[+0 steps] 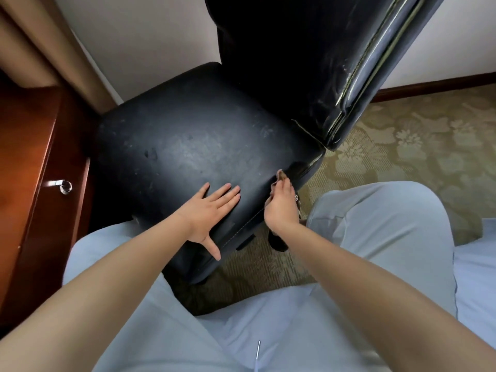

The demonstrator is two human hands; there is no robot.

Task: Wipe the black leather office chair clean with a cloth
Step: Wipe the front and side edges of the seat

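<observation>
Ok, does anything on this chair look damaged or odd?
Yes. The chair's seat is scuffed, with small dents left of centre, and the backrest edge shows pale scratches. The left hand rests flat on the seat; the right hand grips a cloth.

Patterned olive carpet underfoot, floral motifs woven in paler tones. Standing directly on it: black leather chair and, at the left, reddish wooden cabinet. Dark wooden skirting along the carpet's far edge, where the wall begins.
</observation>
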